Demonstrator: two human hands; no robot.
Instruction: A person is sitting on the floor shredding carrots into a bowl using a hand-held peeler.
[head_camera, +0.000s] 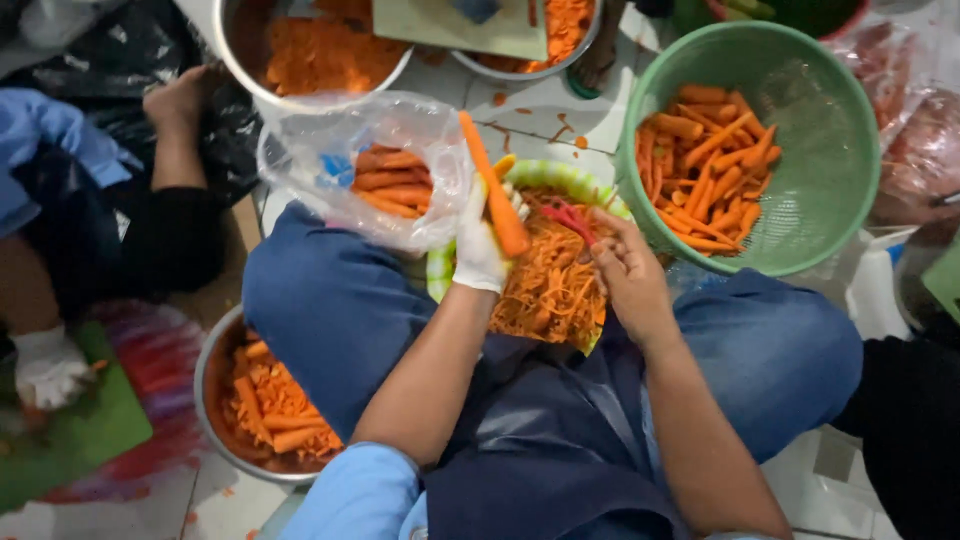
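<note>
- The left hand (478, 245), in a white glove, grips a long carrot (492, 185) that slants from 11 o'clock down to 5 o'clock over the green basin (560, 178) in the person's lap.
- The right hand (628, 270) is closed on a red peeler (568, 218), its blade near the carrot's lower end.
- Risk: the blade sits close to the gloved fingers (515, 200); a slip along the wet carrot could nick them.
- Risk: the bag (330, 150) of carrots at 10 o'clock leans on the knee and could tip.
- The carrot looks smooth, bright orange, tapering to the top, likely slick.
- Peelings (545, 285) heap in the basin under both hands.
</note>
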